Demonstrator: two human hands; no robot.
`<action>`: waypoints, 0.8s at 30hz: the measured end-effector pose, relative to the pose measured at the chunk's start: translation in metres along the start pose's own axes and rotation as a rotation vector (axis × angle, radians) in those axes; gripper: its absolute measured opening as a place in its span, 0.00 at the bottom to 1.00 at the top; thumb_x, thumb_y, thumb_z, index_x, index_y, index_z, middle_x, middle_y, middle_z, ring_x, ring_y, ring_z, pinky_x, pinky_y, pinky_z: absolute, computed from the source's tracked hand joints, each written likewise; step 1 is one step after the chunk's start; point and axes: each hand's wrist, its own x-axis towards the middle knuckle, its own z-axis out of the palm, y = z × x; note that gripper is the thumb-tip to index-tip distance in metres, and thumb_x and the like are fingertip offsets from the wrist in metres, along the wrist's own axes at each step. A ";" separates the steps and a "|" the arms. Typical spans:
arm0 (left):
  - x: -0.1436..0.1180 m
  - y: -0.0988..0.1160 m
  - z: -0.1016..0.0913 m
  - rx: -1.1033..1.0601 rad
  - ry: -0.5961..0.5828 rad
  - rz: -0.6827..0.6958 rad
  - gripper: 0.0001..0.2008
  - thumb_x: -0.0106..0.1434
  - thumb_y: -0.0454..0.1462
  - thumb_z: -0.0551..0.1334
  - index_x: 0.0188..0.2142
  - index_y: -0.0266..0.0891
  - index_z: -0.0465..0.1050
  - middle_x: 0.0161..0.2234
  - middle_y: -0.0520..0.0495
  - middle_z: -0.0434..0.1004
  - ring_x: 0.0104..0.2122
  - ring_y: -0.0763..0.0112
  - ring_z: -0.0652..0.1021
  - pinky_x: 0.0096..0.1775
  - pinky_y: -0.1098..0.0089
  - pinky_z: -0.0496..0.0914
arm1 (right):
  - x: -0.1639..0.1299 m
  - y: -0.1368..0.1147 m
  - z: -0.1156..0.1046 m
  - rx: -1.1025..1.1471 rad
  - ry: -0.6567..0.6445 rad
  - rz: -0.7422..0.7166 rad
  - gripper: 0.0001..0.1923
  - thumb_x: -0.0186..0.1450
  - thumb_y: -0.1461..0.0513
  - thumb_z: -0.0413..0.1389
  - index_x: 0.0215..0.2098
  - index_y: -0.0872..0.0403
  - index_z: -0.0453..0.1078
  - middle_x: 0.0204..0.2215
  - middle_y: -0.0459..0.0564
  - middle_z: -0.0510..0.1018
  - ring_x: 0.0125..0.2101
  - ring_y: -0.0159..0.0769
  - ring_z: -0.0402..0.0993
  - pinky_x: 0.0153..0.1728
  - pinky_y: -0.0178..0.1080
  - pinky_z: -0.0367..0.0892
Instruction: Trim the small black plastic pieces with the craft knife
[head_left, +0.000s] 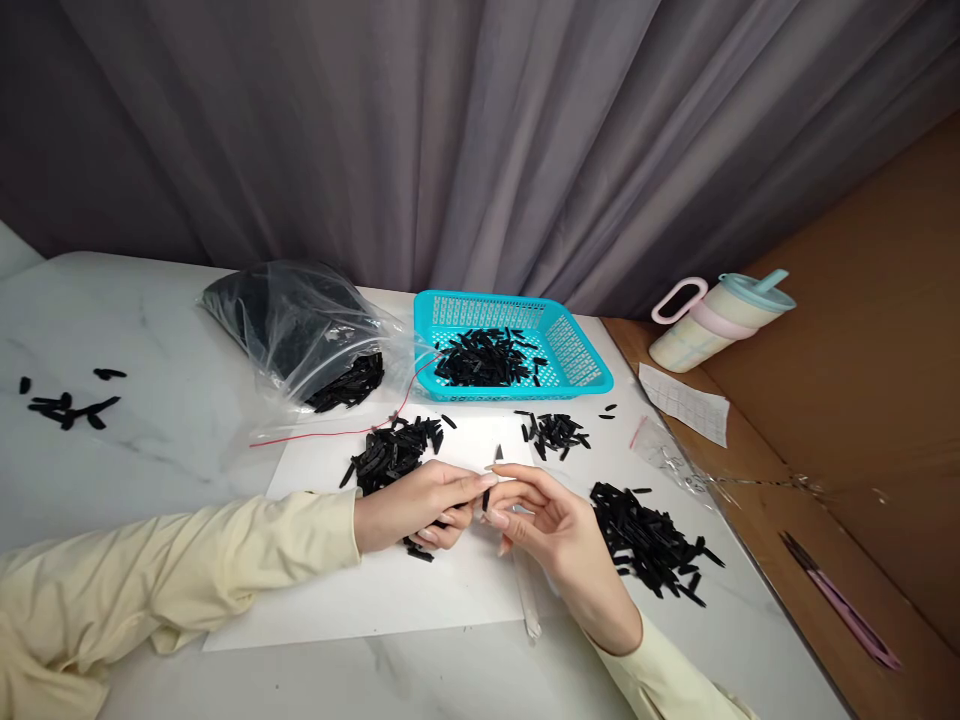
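Loose, pale cream long sleeves cover both arms to the wrists, bunching in soft folds; the left hand (420, 505) and right hand (551, 525) are bare.

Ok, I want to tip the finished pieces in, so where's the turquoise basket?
In the head view the turquoise basket sits at the table's far edge, right of the plastic bag, beyond the white paper.
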 end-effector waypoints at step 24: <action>-0.002 -0.008 0.002 0.030 0.080 0.099 0.19 0.61 0.51 0.57 0.37 0.36 0.64 0.16 0.64 0.45 0.14 0.85 0.48 0.16 0.79 0.44 | -0.015 0.004 -0.011 -0.861 0.152 -0.684 0.31 0.64 0.74 0.50 0.61 0.45 0.55 0.42 0.44 0.79 0.40 0.33 0.78 0.45 0.37 0.74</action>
